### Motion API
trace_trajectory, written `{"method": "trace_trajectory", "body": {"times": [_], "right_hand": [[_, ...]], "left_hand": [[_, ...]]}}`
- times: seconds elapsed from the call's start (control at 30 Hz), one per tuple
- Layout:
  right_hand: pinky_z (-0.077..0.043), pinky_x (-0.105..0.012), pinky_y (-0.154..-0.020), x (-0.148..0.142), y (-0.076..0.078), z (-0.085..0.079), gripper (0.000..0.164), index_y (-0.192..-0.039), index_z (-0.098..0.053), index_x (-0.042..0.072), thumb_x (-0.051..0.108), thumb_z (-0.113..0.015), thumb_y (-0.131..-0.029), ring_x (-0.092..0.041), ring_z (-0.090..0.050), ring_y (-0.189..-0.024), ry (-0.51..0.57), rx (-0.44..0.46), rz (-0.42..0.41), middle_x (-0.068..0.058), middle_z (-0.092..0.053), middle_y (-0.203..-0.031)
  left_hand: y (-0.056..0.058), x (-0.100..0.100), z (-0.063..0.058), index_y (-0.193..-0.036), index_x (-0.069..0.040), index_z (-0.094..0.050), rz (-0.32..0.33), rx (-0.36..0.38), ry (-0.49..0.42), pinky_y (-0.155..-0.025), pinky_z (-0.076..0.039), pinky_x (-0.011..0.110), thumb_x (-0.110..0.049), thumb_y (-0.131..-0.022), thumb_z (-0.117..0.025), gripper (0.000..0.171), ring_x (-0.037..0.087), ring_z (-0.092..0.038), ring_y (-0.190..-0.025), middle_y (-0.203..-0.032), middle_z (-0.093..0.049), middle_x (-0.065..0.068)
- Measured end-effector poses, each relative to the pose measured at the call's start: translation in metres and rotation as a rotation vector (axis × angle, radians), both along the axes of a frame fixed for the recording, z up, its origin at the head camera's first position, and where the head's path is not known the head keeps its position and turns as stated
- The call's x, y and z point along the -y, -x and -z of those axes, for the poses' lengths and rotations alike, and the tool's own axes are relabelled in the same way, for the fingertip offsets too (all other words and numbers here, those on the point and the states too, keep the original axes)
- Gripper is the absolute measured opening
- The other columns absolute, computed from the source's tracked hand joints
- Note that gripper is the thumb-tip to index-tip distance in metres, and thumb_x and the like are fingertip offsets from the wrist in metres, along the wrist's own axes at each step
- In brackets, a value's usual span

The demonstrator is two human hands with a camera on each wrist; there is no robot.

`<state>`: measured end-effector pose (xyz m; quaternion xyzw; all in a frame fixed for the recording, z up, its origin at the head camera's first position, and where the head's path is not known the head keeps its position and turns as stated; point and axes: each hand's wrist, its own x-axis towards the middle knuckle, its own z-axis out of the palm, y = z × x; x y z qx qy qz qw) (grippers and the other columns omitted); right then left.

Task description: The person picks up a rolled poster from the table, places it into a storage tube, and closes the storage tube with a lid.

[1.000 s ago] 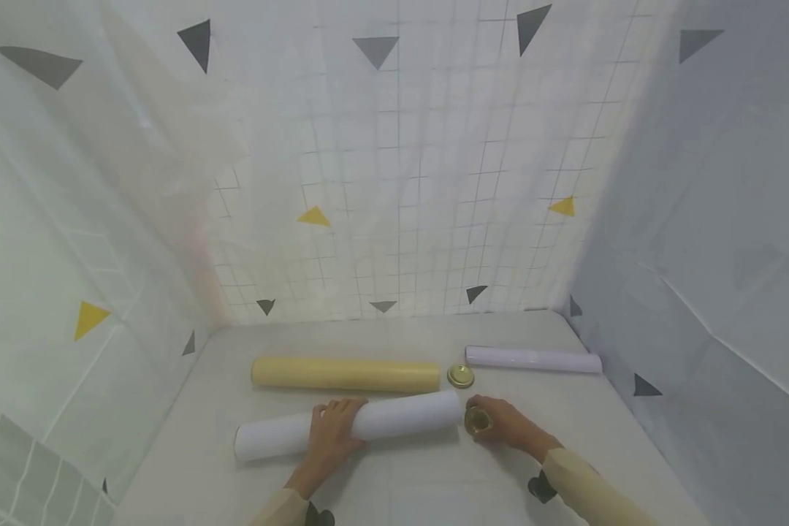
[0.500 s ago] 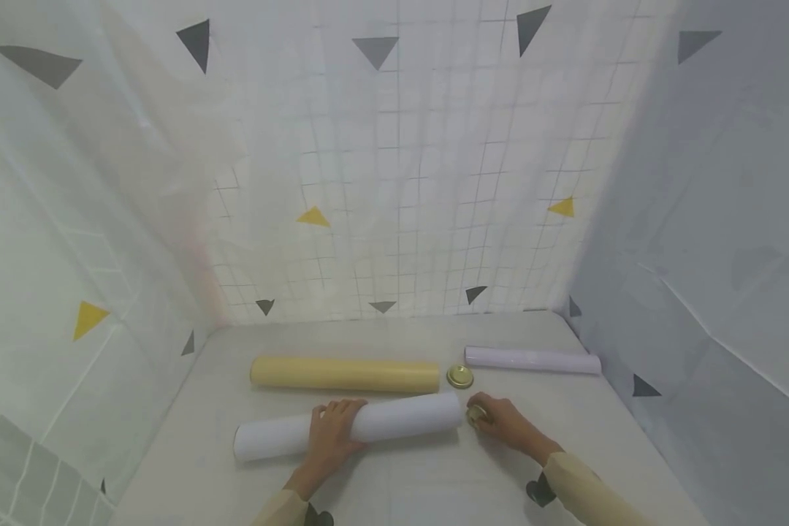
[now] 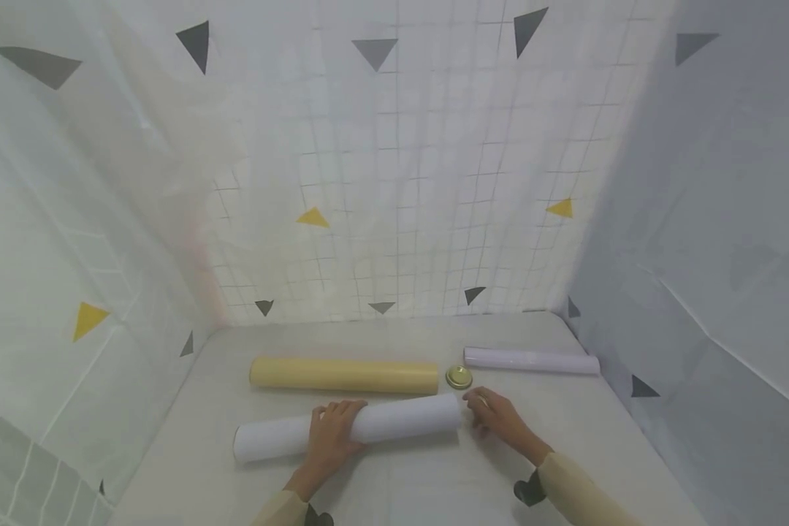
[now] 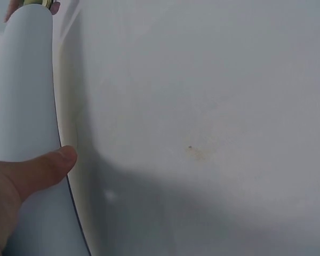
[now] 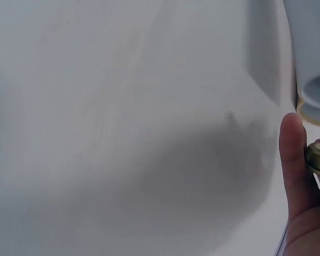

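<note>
A long white tube (image 3: 410,418) lies across the table at a slight slant. My left hand (image 3: 329,438) grips it around the middle, thumb on the near side. Just off the tube's right end, my right hand (image 3: 497,418) pinches a round gold metal cap (image 5: 319,159) between thumb and fingers. In the right wrist view the hollow end of the white tube (image 5: 312,45) faces the cap, with a small gap between them. The right hand's fingers mostly hide the cap in the head view. A second gold cap (image 3: 459,377) lies flat behind the tube's right end.
Behind the white tube lies a yellow tube (image 3: 344,375), nearly parallel to it. A thinner pale lilac roll (image 3: 532,360) rests at the back right. Sheeting with printed triangles (image 3: 375,183) walls in the white table (image 3: 427,482) at the back and both sides.
My right hand has turned the gold cap so its opening no longer faces the head camera, and has shifted slightly left toward the tube's end. The left hand keeps its grip.
</note>
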<state>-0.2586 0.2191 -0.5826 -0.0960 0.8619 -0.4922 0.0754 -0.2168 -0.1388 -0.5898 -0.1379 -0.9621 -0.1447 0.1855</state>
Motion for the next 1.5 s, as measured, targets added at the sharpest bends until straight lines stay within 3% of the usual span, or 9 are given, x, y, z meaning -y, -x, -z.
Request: {"method": "trace_trajectory", "body": {"times": [0.2, 0.37, 0.5, 0.6, 0.73, 0.9, 1.07, 1.27, 1.5], "right_hand": [[-0.062, -0.039, -0.061, 0.009, -0.005, 0.000, 0.040, -0.122, -0.060, -0.004, 0.025, -0.034, -0.112, -0.022, -0.066, -0.075, 0.086, -0.052, -0.027, -0.026, -0.066, -0.106], [-0.057, -0.034, -0.060, 0.019, -0.007, 0.001, 0.042, -0.122, -0.062, 0.006, 0.035, -0.034, -0.112, -0.018, -0.063, -0.077, 0.019, 0.026, 0.088, -0.016, -0.070, -0.110], [-0.053, -0.034, -0.058, 0.026, -0.007, 0.001, 0.041, -0.128, -0.058, 0.006, 0.034, -0.032, -0.112, -0.019, -0.060, -0.074, -0.034, 0.027, 0.140, -0.017, -0.070, -0.118], [-0.050, -0.032, -0.059, 0.029, -0.006, 0.001, 0.043, -0.125, -0.059, 0.007, 0.037, -0.030, -0.112, -0.018, -0.058, -0.072, -0.058, 0.023, 0.154, -0.014, -0.071, -0.109], [-0.054, -0.035, -0.072, 0.033, -0.004, 0.001, 0.055, -0.119, -0.063, 0.008, 0.047, -0.025, -0.111, -0.017, -0.061, -0.084, -0.096, 0.027, 0.170, -0.007, -0.071, -0.102], [-0.055, -0.041, -0.086, 0.037, -0.003, 0.002, 0.060, -0.126, -0.061, 0.007, 0.051, -0.022, -0.111, -0.019, -0.063, -0.097, -0.112, 0.033, 0.188, -0.009, -0.071, -0.114], [-0.050, -0.032, -0.073, 0.040, -0.003, 0.002, 0.056, -0.130, -0.059, 0.009, 0.048, -0.025, -0.111, -0.019, -0.060, -0.096, -0.041, 0.039, 0.157, -0.010, -0.068, -0.118], [-0.049, -0.031, -0.068, 0.042, -0.002, 0.001, 0.058, -0.132, -0.057, 0.007, 0.050, -0.025, -0.111, -0.020, -0.059, -0.094, -0.012, 0.080, 0.163, -0.011, -0.065, -0.115], [-0.053, -0.049, -0.101, 0.044, 0.002, -0.003, 0.061, -0.141, -0.049, 0.007, 0.054, -0.028, -0.109, -0.027, -0.059, -0.116, 0.026, 0.166, 0.149, -0.016, -0.059, -0.131]], "left_hand": [[-0.002, -0.002, 0.001, -0.123, -0.019, -0.067, 0.005, -0.026, 0.000, -0.094, -0.049, 0.050, -0.026, -0.053, -0.100, 0.078, 0.025, -0.069, -0.104, -0.116, -0.076, 0.002], [-0.003, -0.003, 0.002, -0.122, -0.018, -0.068, 0.026, -0.059, -0.009, -0.093, -0.048, 0.049, -0.028, -0.054, -0.099, 0.075, 0.024, -0.069, -0.103, -0.115, -0.077, 0.002], [-0.002, -0.005, 0.001, -0.121, -0.018, -0.068, 0.022, -0.060, -0.009, -0.093, -0.048, 0.048, -0.029, -0.055, -0.099, 0.074, 0.024, -0.070, -0.103, -0.115, -0.077, 0.002], [-0.002, -0.007, -0.001, -0.122, -0.017, -0.068, 0.021, -0.045, -0.011, -0.093, -0.048, 0.049, -0.028, -0.055, -0.099, 0.074, 0.025, -0.070, -0.103, -0.115, -0.077, 0.003], [-0.002, -0.009, -0.003, -0.123, -0.017, -0.068, 0.021, -0.030, -0.016, -0.093, -0.048, 0.049, -0.028, -0.056, -0.099, 0.075, 0.025, -0.069, -0.103, -0.116, -0.076, 0.003], [-0.001, -0.011, -0.003, -0.124, -0.018, -0.067, 0.006, -0.010, -0.011, -0.095, -0.048, 0.050, -0.028, -0.056, -0.099, 0.076, 0.025, -0.069, -0.105, -0.117, -0.076, 0.003], [0.000, -0.012, -0.003, -0.123, -0.020, -0.067, 0.003, -0.014, -0.018, -0.094, -0.048, 0.050, -0.026, -0.055, -0.099, 0.076, 0.024, -0.069, -0.105, -0.118, -0.076, 0.002], [0.000, -0.011, -0.004, -0.123, -0.019, -0.067, 0.011, -0.004, -0.029, -0.094, -0.047, 0.050, -0.025, -0.056, -0.099, 0.075, 0.025, -0.069, -0.105, -0.118, -0.076, 0.002], [0.003, -0.012, -0.003, -0.123, -0.020, -0.067, 0.028, -0.020, -0.033, -0.094, -0.048, 0.051, -0.027, -0.055, -0.099, 0.076, 0.026, -0.069, -0.103, -0.116, -0.076, 0.002]]}}
